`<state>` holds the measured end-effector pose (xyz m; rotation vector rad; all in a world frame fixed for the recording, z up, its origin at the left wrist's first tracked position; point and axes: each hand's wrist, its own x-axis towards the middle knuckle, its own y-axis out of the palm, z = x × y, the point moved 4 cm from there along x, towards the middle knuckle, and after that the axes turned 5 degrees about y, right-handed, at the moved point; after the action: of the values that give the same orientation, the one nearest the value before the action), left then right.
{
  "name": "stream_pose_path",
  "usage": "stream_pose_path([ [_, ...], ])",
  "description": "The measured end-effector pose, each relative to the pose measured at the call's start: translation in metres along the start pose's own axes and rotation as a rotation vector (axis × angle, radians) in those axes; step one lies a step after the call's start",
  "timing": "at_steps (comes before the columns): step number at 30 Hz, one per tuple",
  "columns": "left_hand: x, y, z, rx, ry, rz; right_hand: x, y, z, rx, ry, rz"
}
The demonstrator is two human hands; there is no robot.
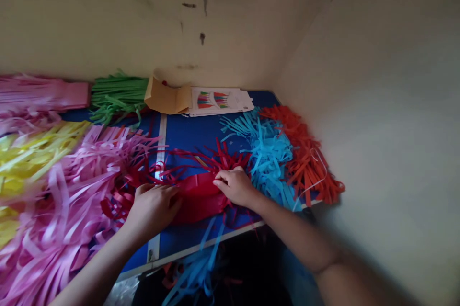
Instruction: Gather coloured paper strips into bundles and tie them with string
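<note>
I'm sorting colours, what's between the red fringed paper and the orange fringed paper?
A light-blue fringed paper bundle lies between the red paper and orange paper, in the head view.

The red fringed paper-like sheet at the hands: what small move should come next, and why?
Probably straightening the thin, tangled red strips left of the sheet's plain red, paper-like middle band: they cross over one another, while the left hand and right hand are at opposite sides of that band.
</note>
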<state>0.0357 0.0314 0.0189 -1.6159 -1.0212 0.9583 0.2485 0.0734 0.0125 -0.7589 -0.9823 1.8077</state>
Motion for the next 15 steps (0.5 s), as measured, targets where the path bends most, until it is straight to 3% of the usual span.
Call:
stream_pose_path([
  [5, 0.015, -0.003, 0.005, 0.101, -0.178, 0.040, 0.015, 0.003, 0.009, -0.117, 0.108, -0.056],
  [15, 0.022, 0.006, 0.010, 0.117, -0.223, 0.036, 0.020, 0.008, 0.004, -0.136, 0.150, -0.050],
])
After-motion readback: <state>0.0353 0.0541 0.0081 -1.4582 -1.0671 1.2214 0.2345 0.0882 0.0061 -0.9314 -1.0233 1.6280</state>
